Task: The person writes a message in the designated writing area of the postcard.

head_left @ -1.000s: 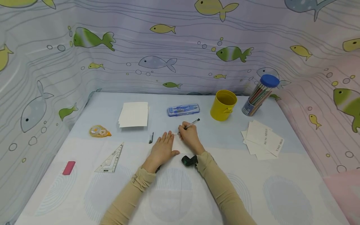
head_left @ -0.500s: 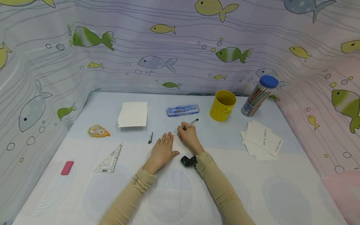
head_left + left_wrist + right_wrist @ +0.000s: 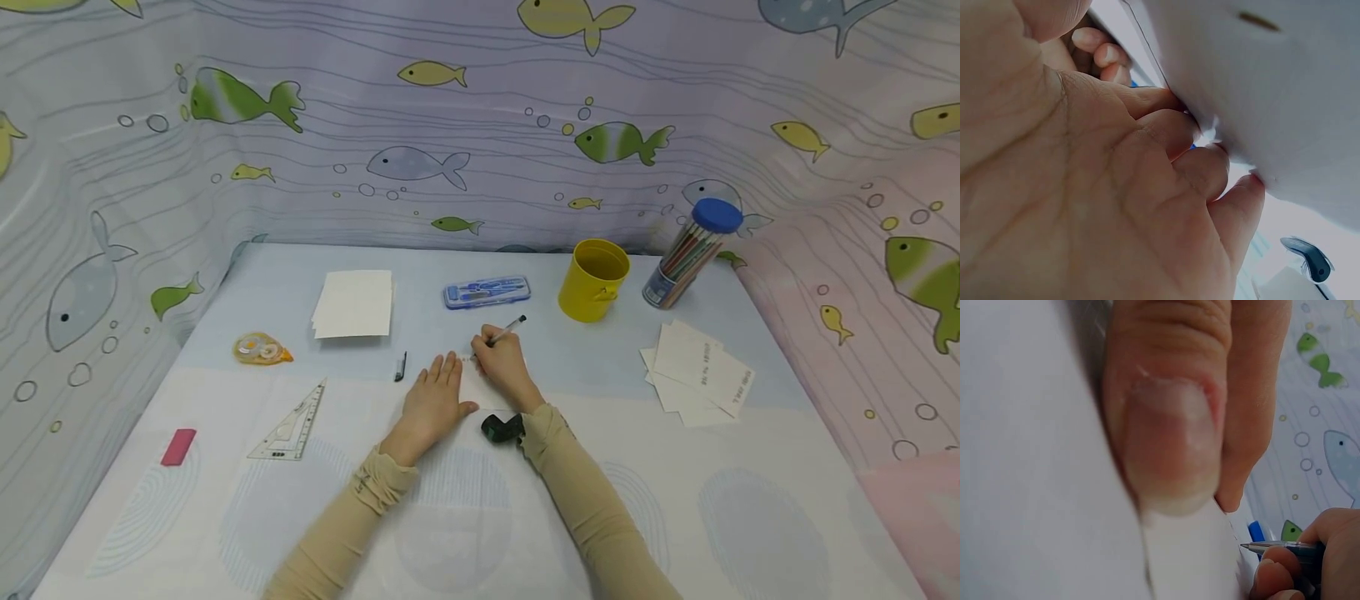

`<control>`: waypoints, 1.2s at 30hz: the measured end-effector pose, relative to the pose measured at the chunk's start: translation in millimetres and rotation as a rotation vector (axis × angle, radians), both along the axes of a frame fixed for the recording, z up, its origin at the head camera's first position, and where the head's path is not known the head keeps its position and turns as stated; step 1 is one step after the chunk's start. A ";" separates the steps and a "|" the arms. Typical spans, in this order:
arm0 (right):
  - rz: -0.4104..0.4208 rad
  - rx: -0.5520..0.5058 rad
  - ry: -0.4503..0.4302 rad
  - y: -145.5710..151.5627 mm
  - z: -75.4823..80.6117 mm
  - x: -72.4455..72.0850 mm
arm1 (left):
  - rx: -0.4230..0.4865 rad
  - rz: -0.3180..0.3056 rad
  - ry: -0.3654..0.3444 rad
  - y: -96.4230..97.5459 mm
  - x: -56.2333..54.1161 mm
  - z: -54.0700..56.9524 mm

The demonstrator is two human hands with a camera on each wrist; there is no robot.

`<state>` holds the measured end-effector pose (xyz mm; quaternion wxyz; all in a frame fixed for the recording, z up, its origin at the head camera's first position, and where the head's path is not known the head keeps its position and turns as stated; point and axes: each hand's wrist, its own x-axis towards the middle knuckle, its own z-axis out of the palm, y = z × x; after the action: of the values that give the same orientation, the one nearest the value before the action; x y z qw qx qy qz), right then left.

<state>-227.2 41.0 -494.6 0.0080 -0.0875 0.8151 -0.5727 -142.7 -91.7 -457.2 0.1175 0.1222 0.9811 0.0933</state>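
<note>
1. While the left hand (image 3: 432, 402) rests on the left part of a small sheet of white paper (image 3: 477, 392), fingers straight and thumb held out, the right hand (image 3: 505, 365) pinches a slim pen (image 3: 510, 327).
2. The paper lies on the pale tabletop (image 3: 600, 375) between the hands; the pen's tip is near its far edge, beside a few tiny marks (image 3: 467, 358). Whether the tip touches is hard to tell.
3. For tidy writing, light, even pressure from the left hand should serve best, with its fingers clear of the line and the pen guided by small finger movements; a loose hold could let the sheet skew.
4. On overlapping cards (image 3: 690, 404) at the right are short lines of dark writing (image 3: 707, 364), too small to read.
5. The label (image 3: 660, 288) on a blue-lidded jar (image 3: 684, 262) and the print on a clear set square (image 3: 305, 425) are also illegible.
</note>
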 end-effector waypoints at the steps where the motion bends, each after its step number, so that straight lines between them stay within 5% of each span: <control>1: -0.003 -0.005 0.001 -0.1 0.0 0.0 | 0.005 0.000 0.001 -0.2 0.0 0.1; 25: 0.006 -0.060 -0.016 0.5 -2.1 -1.7 | 0.047 0.000 -0.030 -2.9 -2.7 -1.0; 36: 0.030 -0.007 -0.006 0.0 -1.2 -0.9 | 0.057 0.000 -0.030 -3.8 -3.2 -1.4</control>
<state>-228.0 41.1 -495.9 0.0189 -0.0979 0.8116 -0.5756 -145.9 -95.5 -458.6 0.1286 0.1239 0.9762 0.1232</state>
